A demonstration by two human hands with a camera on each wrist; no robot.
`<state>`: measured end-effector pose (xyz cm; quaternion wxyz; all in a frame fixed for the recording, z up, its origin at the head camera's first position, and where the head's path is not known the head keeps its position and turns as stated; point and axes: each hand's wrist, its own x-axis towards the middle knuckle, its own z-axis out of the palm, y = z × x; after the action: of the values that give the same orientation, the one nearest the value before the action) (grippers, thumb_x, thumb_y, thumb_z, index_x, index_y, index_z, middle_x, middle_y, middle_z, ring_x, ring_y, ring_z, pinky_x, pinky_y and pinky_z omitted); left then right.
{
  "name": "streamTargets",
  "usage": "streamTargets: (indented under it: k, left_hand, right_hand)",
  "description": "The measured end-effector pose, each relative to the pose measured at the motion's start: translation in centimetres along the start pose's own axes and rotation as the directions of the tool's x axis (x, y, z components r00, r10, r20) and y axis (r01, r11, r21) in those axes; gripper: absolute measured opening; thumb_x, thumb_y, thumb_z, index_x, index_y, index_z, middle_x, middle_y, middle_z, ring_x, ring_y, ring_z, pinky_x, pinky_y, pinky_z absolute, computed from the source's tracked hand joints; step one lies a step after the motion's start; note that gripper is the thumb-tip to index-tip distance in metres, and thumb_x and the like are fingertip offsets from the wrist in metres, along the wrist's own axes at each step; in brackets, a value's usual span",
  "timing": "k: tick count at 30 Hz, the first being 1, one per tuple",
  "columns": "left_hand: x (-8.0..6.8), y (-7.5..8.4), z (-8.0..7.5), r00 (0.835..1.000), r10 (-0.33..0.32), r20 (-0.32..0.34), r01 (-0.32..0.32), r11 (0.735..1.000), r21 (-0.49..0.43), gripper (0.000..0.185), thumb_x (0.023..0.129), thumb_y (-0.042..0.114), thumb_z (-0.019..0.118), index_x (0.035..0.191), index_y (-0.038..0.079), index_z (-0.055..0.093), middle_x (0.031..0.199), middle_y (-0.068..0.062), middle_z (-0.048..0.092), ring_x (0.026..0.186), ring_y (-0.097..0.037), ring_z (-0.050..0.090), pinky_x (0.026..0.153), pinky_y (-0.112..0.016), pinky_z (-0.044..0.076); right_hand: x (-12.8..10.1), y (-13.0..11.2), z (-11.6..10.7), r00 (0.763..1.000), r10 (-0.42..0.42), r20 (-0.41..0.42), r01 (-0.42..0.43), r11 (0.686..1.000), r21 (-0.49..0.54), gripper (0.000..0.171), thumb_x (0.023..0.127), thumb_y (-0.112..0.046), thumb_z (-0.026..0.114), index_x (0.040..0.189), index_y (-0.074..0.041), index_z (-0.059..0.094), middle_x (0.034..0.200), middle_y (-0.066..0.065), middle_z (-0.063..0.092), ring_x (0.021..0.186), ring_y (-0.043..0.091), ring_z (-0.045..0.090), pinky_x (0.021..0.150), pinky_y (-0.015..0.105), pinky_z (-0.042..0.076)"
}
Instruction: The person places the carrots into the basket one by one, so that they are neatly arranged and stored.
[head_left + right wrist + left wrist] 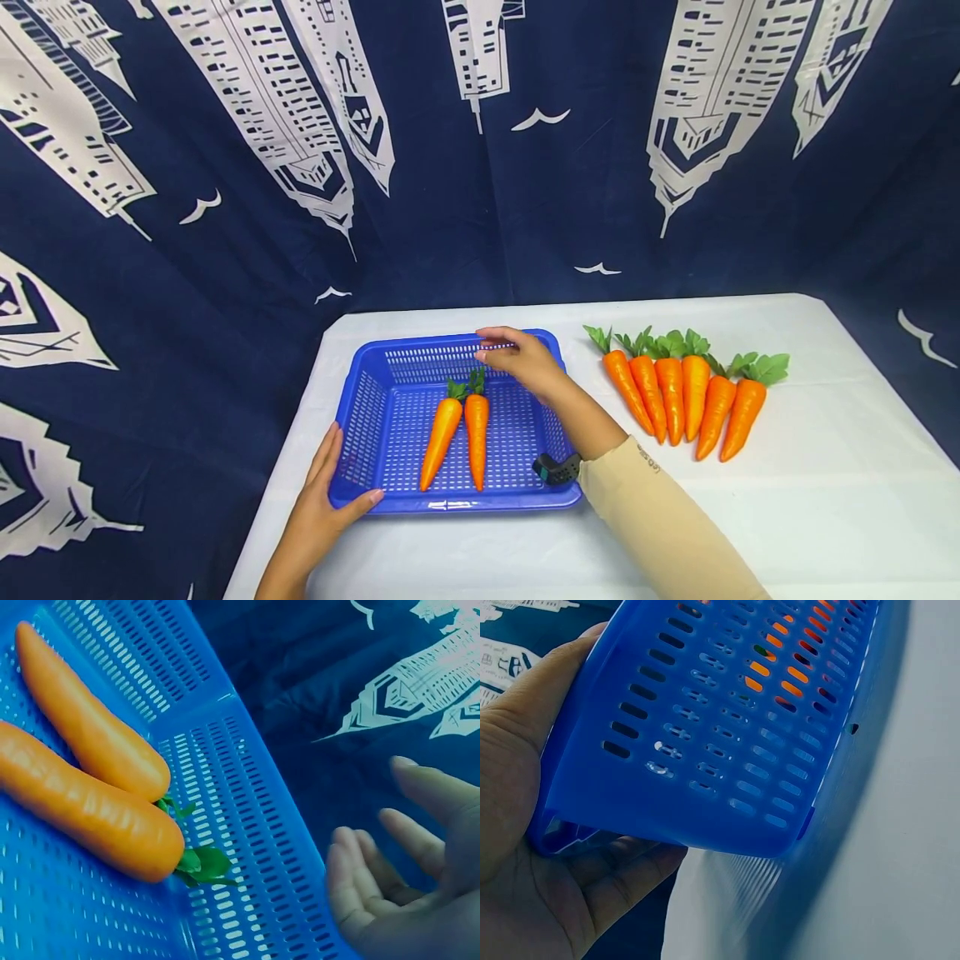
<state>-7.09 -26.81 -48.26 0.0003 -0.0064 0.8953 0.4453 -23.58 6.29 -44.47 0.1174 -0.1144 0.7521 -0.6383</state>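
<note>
A blue slotted basket (450, 504) stands on the white table, with two orange carrots (442, 429) (477, 433) lying side by side in it, leaves toward the back. My left hand (326, 492) grips the basket's front left corner, thumb on the rim and fingers along the outside; in the left wrist view the left hand (525, 825) wraps round the basket (727, 735) corner. My right hand (513, 357) hovers over the basket's far side with fingers relaxed, holding nothing. In the right wrist view the empty right hand (405, 892) is beside the basket wall (247, 825) and just past the carrots (90, 735) (82, 810).
Several more carrots (682, 400) lie in a row on the table (825, 467) to the right of the basket, leaves pointing away. A navy curtain (480, 167) printed with white buildings hangs behind and to the left of the table.
</note>
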Motion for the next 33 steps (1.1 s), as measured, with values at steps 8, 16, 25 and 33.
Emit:
streamTargets:
  k: [8,16,25,33]
  left_hand:
    - [-0.1,-0.3,0.0,1.0,0.012,-0.005,-0.012,1.0,0.005,0.111,0.08,0.03,0.087,0.163,0.016,0.016,0.172,0.004,0.005,0.158,-0.04,0.007,0.12,-0.072,0.014]
    - [-0.1,-0.3,-0.1,1.0,0.005,-0.005,-0.005,1.0,0.006,0.111,0.08,0.03,0.087,0.164,0.018,0.016,0.172,0.004,0.004,0.158,-0.04,0.006,0.12,-0.072,0.013]
    - [-0.1,-0.1,-0.1,1.0,0.011,-0.008,-0.011,1.0,0.015,0.11,0.08,0.031,0.087,0.163,0.015,0.016,0.173,0.003,0.005,0.158,-0.041,0.007,0.12,-0.072,0.014]
    - [0.0,-0.2,0.0,1.0,0.007,-0.006,-0.007,1.0,0.021,0.111,0.079,0.032,0.087,0.163,0.016,0.017,0.173,0.004,0.005,0.158,-0.04,0.007,0.12,-0.072,0.015]
  right_hand:
    - [-0.9,-1.3,-1.1,0.997,-0.074,-0.035,0.077,0.993,0.093,0.046,0.097,-0.022,0.068,0.141,-0.011,0.058,0.136,0.017,0.063,0.119,0.029,0.066,0.103,0.044,0.055]
    - [-2.6,-2.8,-3.3,0.986,-0.119,-0.112,0.127,0.99,0.064,0.048,0.097,-0.025,0.068,0.143,-0.013,0.057,0.139,0.013,0.062,0.118,0.026,0.066,0.1,0.032,0.056]
    - [-3.8,-2.8,-6.3,0.97,-0.128,-0.205,0.139,0.989,0.04,0.053,0.097,-0.029,0.068,0.146,-0.011,0.053,0.142,0.011,0.06,0.115,0.011,0.065,0.094,0.017,0.055]
    - [-4.5,-1.2,-8.3,0.953,-0.113,-0.282,0.125,0.992,0.025,0.056,0.098,-0.031,0.067,0.147,-0.01,0.051,0.144,0.016,0.057,0.113,0.001,0.063,0.096,0.014,0.053]
